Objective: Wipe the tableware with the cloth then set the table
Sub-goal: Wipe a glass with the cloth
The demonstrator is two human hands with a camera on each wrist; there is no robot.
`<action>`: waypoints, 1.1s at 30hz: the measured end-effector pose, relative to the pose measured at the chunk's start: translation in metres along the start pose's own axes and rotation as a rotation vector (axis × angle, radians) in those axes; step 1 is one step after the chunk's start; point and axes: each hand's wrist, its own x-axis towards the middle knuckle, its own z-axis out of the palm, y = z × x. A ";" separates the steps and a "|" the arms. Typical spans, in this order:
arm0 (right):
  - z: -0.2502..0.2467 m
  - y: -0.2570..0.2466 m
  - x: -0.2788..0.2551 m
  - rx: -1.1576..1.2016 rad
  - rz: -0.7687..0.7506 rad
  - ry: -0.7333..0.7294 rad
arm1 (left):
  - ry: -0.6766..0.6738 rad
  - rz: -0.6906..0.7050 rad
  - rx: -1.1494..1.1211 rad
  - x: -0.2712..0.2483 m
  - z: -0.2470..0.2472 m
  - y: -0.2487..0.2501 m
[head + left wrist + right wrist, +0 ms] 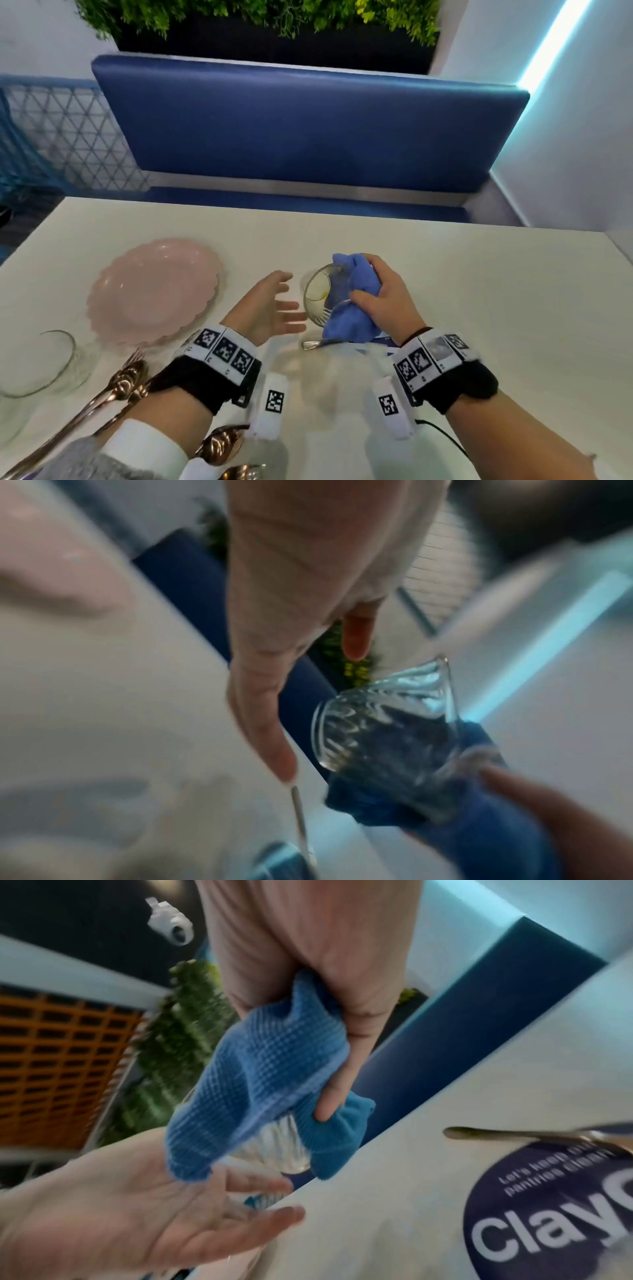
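Your right hand (387, 301) was clenched around the blue cloth (352, 301), and through the cloth it gripped a small ribbed glass bowl (320, 294), held tipped on its side above the middle of the table (479, 308), its mouth turned toward your left hand. In the right wrist view your fingers (339, 1085) curled over the waffle-weave cloth (260, 1069) with the ribbed glass (277, 1148) showing below it.

Your left hand (270, 308) was released, palm facing the bowl and fingers spread straight, just beside the bowl's rim; whether a fingertip touched the glass cannot be told through the blur. It held nothing.

Directly under the bowl and cloth, a silver utensil handle (322, 342) lay on the table beside a dark round sticker (555, 1204) with white lettering.

Toward the left edge sat a pink scalloped plate (154, 291). Nearer the front left corner stood a larger clear glass bowl (41, 363), and along the front edge lay copper-coloured cutlery (120, 387), partly hidden by your left forearm.

Beyond the far edge stood a blue padded bench (308, 130) with green plants (260, 17) above it.
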 end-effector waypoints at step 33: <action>0.117 -0.073 -0.051 -0.341 -0.097 -0.389 | -0.237 0.137 0.084 -0.065 -0.062 0.015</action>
